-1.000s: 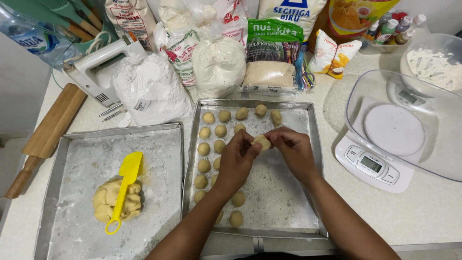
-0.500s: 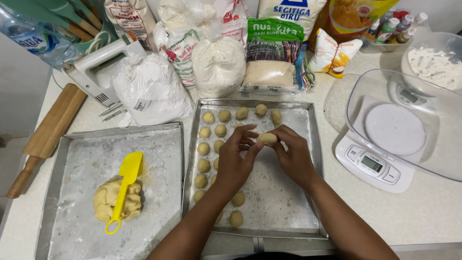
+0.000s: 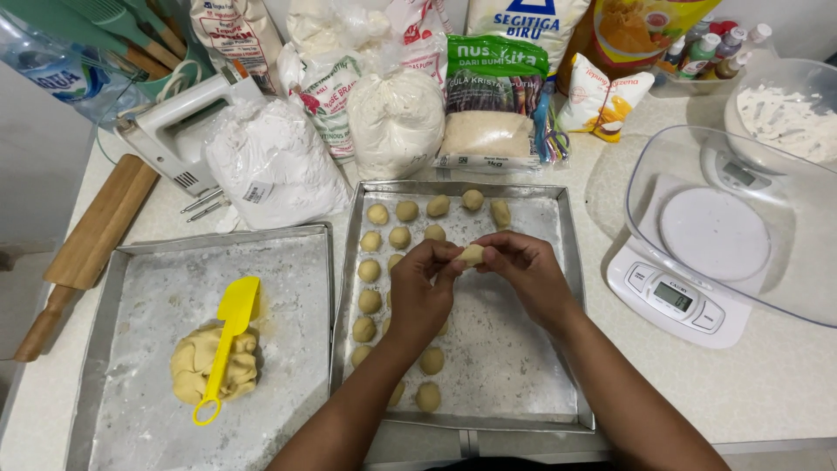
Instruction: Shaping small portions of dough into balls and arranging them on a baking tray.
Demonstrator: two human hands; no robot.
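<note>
We pinch a small dough piece (image 3: 472,255) between our left hand (image 3: 421,290) and right hand (image 3: 526,272), both grips closed on it, above the floured baking tray (image 3: 523,384). Rolled dough balls (image 3: 370,302) sit in rows on the tray's left side

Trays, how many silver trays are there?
2. The left tray holds a dough lump and a yellow scraper. The right tray, beside it, holds small dough balls; above it the left hand and right hand pinch a dough piece.
</note>
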